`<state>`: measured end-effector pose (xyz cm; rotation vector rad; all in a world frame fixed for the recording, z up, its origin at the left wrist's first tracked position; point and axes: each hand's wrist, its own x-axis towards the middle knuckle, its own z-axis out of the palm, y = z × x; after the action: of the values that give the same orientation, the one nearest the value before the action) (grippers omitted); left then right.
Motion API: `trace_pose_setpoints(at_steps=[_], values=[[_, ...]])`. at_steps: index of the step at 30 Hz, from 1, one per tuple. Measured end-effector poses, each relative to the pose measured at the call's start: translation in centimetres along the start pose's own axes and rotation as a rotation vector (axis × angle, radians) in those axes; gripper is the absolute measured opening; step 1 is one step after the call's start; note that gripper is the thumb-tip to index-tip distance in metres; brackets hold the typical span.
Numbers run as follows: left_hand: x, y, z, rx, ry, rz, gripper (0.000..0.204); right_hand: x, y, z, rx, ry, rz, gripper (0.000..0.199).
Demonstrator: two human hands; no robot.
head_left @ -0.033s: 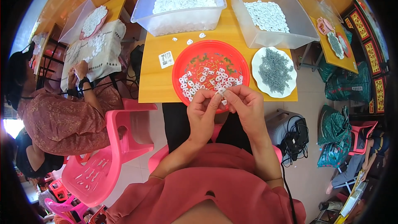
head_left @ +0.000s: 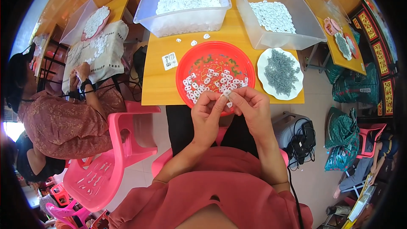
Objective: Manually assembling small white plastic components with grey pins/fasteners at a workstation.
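White piece [head_left: 227,94]: small plastic part pinched between my two grips, just over the near rim of the red plate [head_left: 199,59].
Left hand [head_left: 206,116]: my grip narrow, fingertips closed on the piece.
Right hand [head_left: 251,107]: my grip likewise closed on it.
Desk [head_left: 157,80]: yellow, carrying the plate.

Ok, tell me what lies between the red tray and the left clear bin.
In the head view, three small white pieces lie loose on the yellow table between the red tray and left clear bin.
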<state>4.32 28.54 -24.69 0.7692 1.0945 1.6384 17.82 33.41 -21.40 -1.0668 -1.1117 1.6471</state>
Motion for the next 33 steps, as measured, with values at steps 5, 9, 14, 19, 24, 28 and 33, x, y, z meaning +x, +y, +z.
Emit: trace_pose_setpoints(at_steps=[5, 9, 14, 19, 24, 28, 33], values=[[0.1, -0.2, -0.7, 0.076, -0.045, -0.068, 0.008, 0.4, 0.7, -0.3, 0.027, 0.131, -0.088, 0.015], [0.0, -0.4, -0.8, 0.018, -0.017, -0.126, 0.008, 1.0, 0.6, -0.4, 0.047, 0.182, -0.156, 0.016], [0.2, 0.3, -0.4, -0.026, -0.013, -0.155, 0.007, 0.9, 1.3, -1.4, 0.239, -0.009, 0.079, 0.018], [0.2, 0.0, -0.9, -0.022, -0.059, -0.128, 0.008, 0.9, 1.4, -1.3, 0.243, -0.056, 0.089, 0.017], [0.3, 0.2, -1.0, -0.031, -0.046, -0.145, 0.008, 0.8, 1.1, -1.3, 0.299, -0.061, 0.143, 0.017], [0.3, 0.4, -1.1, -0.062, -0.049, -0.183, 0.010, 0.7, 1.4, -1.2, 0.299, -0.079, 0.141, 0.018], [0.3, 0.5, -1.1, -0.054, -0.049, -0.162, 0.010, 0.5, 1.4, -1.1, 0.208, -0.069, 0.076, 0.018]])
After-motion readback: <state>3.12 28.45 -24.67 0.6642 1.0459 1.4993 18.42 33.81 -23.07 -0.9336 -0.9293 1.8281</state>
